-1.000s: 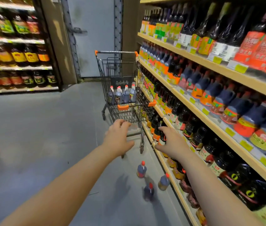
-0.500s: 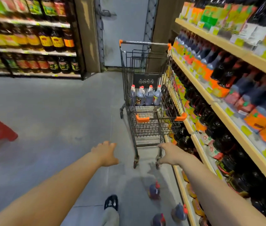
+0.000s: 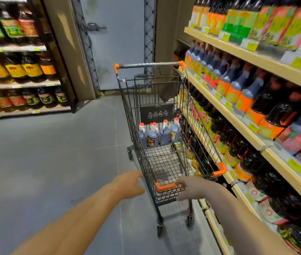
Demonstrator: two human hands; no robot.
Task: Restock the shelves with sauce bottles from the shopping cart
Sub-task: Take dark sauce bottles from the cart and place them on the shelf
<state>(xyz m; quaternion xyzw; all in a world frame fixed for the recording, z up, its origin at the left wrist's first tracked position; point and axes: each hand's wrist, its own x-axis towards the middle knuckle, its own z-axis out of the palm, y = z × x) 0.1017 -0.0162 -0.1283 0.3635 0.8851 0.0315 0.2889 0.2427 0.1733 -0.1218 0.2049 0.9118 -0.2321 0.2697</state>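
Fingers of left hand [image 3: 127, 183] loosely straight, empty, just beside near corner of cart [image 3: 147, 168]. Right hand [image 3: 188, 188] at orange bumper [image 3: 164, 186]; gripping or only touching, cannot tell, blurred. Sauce bottles [image 3: 158, 135] upright at far end of basket, well apart from both hands. Best to draw cart closer, reach over rim, take one bottle by neck, avoid bumping shelves [image 3: 238, 124].

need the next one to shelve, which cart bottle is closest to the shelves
The rightmost bottle of the four, yellow-labelled; the other three stand farther left in the cart.
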